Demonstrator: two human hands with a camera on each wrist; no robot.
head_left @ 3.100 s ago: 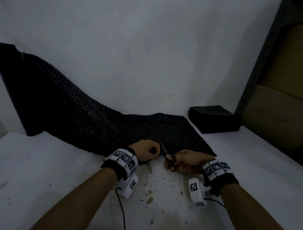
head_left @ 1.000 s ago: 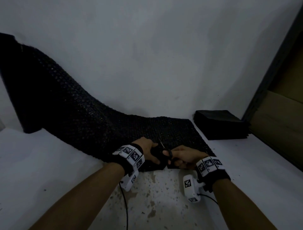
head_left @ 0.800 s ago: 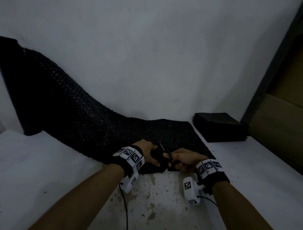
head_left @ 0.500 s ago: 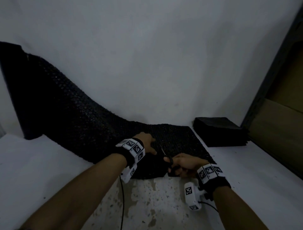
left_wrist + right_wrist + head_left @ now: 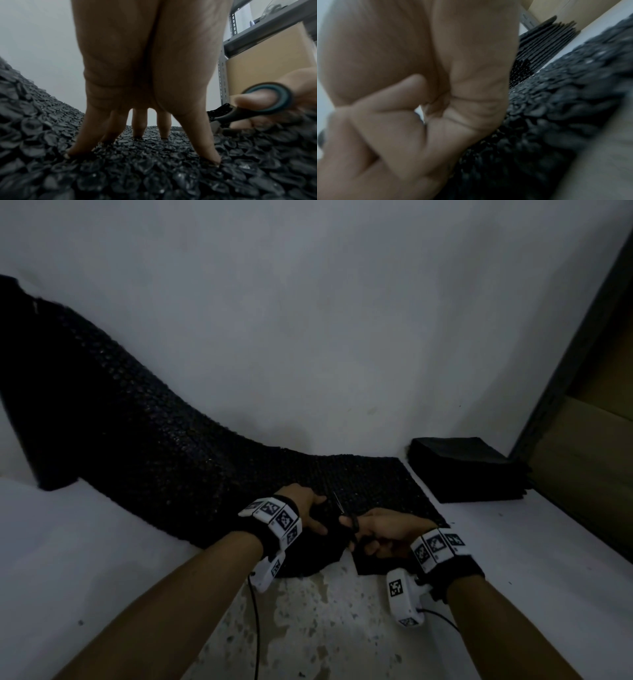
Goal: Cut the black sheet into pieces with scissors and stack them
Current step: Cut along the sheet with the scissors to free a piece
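Observation:
A long black bubble-textured sheet (image 5: 154, 460) runs from the upper left wall down onto the white table (image 5: 68, 542). My left hand (image 5: 310, 513) presses its spread straight fingers (image 5: 204, 146) onto the sheet (image 5: 137, 169) just left of the cut. My right hand (image 5: 380, 532) grips the scissors (image 5: 346, 522) by their dark loops; the thumb sits in one loop of the scissors (image 5: 267, 100). The blades point away from me into the sheet's near edge. In the right wrist view the curled fingers (image 5: 385, 128) hide the scissors, beside the sheet (image 5: 556, 108).
A stack of cut black pieces (image 5: 462, 469) sits at the back right by the wall, also seen as the stack (image 5: 544, 39) edge-on. A metal shelf with cardboard boxes (image 5: 589, 440) stands on the right. The near table surface (image 5: 318, 628) is stained.
My left hand has moved from the sheet's near edge further onto the sheet and now presses flat. The scissors have advanced deeper into the sheet, and the cut gapes at the near edge.

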